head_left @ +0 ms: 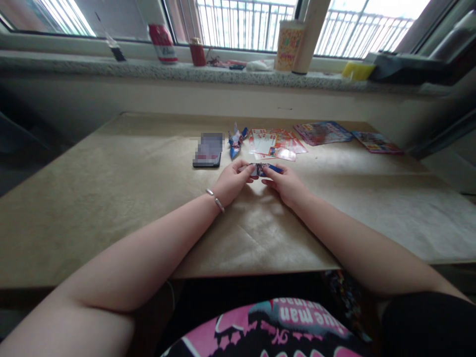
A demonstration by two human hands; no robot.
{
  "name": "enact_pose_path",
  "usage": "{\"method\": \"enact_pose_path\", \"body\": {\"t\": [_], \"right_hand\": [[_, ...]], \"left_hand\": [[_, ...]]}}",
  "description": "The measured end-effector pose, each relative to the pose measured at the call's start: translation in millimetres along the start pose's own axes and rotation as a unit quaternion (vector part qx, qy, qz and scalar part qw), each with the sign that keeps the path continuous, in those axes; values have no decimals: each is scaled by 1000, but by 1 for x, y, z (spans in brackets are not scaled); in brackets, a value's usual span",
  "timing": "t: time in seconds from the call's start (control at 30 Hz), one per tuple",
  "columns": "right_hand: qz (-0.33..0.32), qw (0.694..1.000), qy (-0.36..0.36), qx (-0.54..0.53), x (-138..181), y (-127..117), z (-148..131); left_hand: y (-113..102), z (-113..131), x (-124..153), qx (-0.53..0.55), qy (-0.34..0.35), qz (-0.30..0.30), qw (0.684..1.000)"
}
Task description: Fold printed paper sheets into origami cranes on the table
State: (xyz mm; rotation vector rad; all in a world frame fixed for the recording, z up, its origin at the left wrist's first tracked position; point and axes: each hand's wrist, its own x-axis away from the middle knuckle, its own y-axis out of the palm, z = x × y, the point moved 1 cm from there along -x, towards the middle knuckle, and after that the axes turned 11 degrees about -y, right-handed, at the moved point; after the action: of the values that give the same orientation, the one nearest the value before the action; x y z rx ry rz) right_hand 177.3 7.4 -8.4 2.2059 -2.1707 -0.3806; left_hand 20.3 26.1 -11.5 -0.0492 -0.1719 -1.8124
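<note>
My left hand (233, 181) and my right hand (284, 185) meet over the middle of the brown paper-covered table (111, 198). Both pinch a small folded piece of printed paper (265, 169), blue and red, held just above the table. The left hand's fingers close on its left end, the right hand's on its right end. A silver bangle sits on my left wrist. A finished folded paper crane (236, 141) of similar paper stands just beyond the hands.
A phone (208, 149) lies face up left of the crane. Red printed leaflets (275, 144) lie behind the hands, with magazines (323, 133) and another sheet (376, 142) farther right. The windowsill holds a red can (162, 43), cups and small items.
</note>
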Motion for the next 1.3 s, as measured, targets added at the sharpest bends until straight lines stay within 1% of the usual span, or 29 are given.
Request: {"method": "enact_pose_path", "body": {"t": [0.07,0.17,0.23,0.33,0.4,0.47,0.57,0.67,0.77,0.87,1.07,1.2,1.3], "right_hand": [[4,1000,13,-21,0,0,-1],[11,999,20,-35,0,1,0],[11,1000,13,-20,0,1,1],[5,1000,-3,24,0,3,2],[7,999,-9,36,0,3,2],[9,1000,-5,30,0,3,2],[10,999,0,30,1,4,-1],[2,999,-7,52,3,4,-2],[5,999,-2,46,3,4,-2],[21,999,11,28,3,4,-1],[-13,999,35,1,1,4,0],[-10,998,51,-23,0,4,-1],[-4,999,50,-16,-1,3,0]], "left_hand": [[0,1,0,23,-12,0,1000],[0,2,1,18,-3,-1,1000],[0,2,2,-8,20,12,1000],[-2,3,4,-77,56,37,995],[-3,4,5,-122,59,53,989],[-4,4,6,-141,46,63,987],[-5,6,7,-118,35,61,991],[-3,8,8,-86,43,41,994],[0,10,9,-94,44,11,995],[0,10,9,-90,47,3,995],[-3,5,2,-29,47,-23,998],[-3,4,1,-32,58,-22,998],[-2,4,2,-35,58,-12,998]]}}
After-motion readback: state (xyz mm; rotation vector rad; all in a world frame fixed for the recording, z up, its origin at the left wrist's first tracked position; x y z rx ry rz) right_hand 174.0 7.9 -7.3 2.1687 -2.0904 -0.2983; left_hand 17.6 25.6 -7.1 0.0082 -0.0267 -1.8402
